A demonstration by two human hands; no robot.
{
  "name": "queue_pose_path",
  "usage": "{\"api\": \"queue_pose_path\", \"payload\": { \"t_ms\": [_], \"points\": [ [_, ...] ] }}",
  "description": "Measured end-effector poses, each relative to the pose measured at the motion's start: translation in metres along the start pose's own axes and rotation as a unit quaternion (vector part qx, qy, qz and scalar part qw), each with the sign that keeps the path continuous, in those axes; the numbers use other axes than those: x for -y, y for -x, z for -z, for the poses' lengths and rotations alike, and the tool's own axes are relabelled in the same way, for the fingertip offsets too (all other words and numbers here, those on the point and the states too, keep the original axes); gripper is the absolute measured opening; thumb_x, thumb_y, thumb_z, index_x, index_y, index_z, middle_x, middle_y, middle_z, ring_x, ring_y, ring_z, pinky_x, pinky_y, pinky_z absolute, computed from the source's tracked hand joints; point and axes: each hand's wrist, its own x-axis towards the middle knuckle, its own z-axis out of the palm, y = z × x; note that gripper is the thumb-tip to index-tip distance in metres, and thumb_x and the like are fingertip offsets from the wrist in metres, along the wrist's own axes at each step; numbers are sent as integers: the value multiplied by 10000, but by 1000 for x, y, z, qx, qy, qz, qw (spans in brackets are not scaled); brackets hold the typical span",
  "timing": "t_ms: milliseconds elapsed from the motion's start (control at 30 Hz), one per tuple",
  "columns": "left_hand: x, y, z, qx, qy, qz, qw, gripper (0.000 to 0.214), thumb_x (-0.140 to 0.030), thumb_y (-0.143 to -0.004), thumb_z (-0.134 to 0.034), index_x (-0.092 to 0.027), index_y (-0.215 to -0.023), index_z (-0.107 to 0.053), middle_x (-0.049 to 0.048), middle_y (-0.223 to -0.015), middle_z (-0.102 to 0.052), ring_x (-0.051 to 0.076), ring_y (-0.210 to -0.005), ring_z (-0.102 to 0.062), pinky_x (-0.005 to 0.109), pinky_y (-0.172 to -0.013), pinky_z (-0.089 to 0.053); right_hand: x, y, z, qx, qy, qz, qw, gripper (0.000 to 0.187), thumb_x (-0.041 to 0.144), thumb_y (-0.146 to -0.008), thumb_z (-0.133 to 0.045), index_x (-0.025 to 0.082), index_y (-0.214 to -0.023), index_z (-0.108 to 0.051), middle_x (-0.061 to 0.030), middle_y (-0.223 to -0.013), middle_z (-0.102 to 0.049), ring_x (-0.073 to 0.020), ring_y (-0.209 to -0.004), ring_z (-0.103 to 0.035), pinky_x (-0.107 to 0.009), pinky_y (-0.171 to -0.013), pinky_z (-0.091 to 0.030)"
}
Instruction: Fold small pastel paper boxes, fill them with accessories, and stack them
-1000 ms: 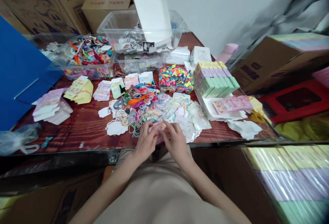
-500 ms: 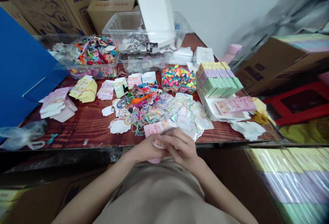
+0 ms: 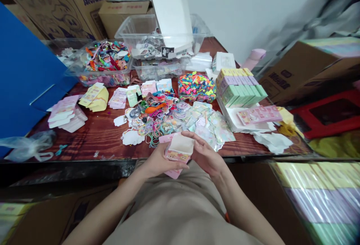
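Near the table's front edge, my left hand (image 3: 159, 162) is closed round a small pink paper box (image 3: 178, 157) with printed cartoon faces. The box's top is open and its pale inside shows. My right hand (image 3: 206, 157) curves round the box's right side, with fingertips at its upper edge. A flat pink printed piece (image 3: 173, 174) sticks out below the left hand. Just beyond the hands lies a heap of hair ties and cords (image 3: 154, 114), beside clear shiny packets (image 3: 216, 125).
Flattened purple cartons (image 3: 67, 114) and yellow cartons (image 3: 95, 97) lie left. Plastic bins (image 3: 101, 65) stand at the back, with a tub of bright small pieces (image 3: 197, 86). Closed green boxes (image 3: 243, 95) stand right of it. A blue panel (image 3: 25, 76) borders the left side.
The pink box has opened out, showing its hollow inside. My right hand has moved from over the left hand to the box's right side, its fingers less curled.
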Motion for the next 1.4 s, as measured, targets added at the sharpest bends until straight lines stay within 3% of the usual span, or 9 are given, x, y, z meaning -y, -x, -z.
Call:
{"api": "queue_pose_path", "payload": {
  "t_ms": [267, 433, 533, 667, 800, 933, 1067, 1267, 1400],
  "points": [
    [6, 0, 0, -61, -164, -30, 984, 516, -410, -624, -869, -151, -1019, -663, 25, -855, -727, 210, -791, -669, 301, -741, -523, -12, -6, -12, -59, -19, -33, 998, 360, 222, -573, -878, 213, -903, -733, 3, -798, -707, -138, -710, -628, -241, -697, -492],
    [10, 4, 1, -109, -263, -177, 942, 343, -384, -931, -565, -217, -1228, -523, 77, -1111, -699, 198, -962, -681, 300, -833, -524, -21, -16, -5, -119, 20, 11, 993, 417, 300, -522, -916, 208, -882, -727, 6, -775, -695, -143, -685, -599, -263, -692, -475],
    [13, 6, 1, -113, -352, -230, 900, 228, -326, -993, -413, -230, -1151, -548, 73, -1027, -708, 193, -913, -690, 295, -798, -521, -22, -14, 1, -131, 162, 102, 973, 277, 415, -672, -848, 192, -776, -720, 13, -703, -622, -130, -651, -535, -251, -632, -431],
    [13, 8, -3, -189, -361, -168, 898, 237, -308, -1009, -338, -209, -1180, -469, 68, -950, -706, 194, -798, -689, 296, -697, -493, -24, -1, -1, -78, 371, 240, 893, 382, 467, -980, -484, 209, -979, -766, -39, -836, -620, -161, -770, -577, -274, -682, -456],
    [6, 10, -5, -251, -310, -82, 913, 255, -343, -1024, -263, -194, -1167, -413, 29, -776, -669, 190, -657, -654, 282, -596, -429, -26, 4, -7, -49, 441, 250, 860, 328, 355, -1000, -488, 242, -1209, -714, -55, -926, -648, -153, -817, -617, -258, -692, -485],
    [7, 9, -4, -242, -325, -75, 911, 260, -347, -1012, -269, -201, -1169, -415, 44, -820, -677, 203, -690, -661, 291, -614, -412, -26, -5, -8, -74, 443, 238, 861, 291, 378, -940, -596, 205, -1098, -768, -50, -782, -664, -159, -705, -612, -256, -606, -490],
    [13, 8, -4, -220, -348, -67, 909, 283, -340, -1006, -263, -201, -1208, -404, 44, -834, -669, 205, -690, -648, 300, -636, -409, -20, -8, -5, -91, 417, 195, 883, 303, 425, -920, -612, 218, -1057, -785, -66, -871, -747, -210, -826, -678, -303, -734, -548],
    [14, 8, -5, -210, -352, -61, 910, 288, -333, -1009, -268, -200, -1228, -399, 27, -795, -647, 199, -675, -633, 293, -633, -405, -11, -3, 4, -20, 433, 170, 885, 335, 409, -928, -613, 212, -1160, -752, -38, -765, -699, -149, -676, -605, -260, -627, -496],
    [17, 9, -6, -208, -348, -68, 912, 272, -326, -1008, -290, -203, -1221, -406, 39, -832, -662, 210, -711, -650, 298, -644, -417, -14, -1, 14, -18, 374, 122, 919, 335, 421, -896, -657, 230, -1154, -753, -50, -875, -744, -153, -730, -635, -256, -636, -529]
  ]
}}
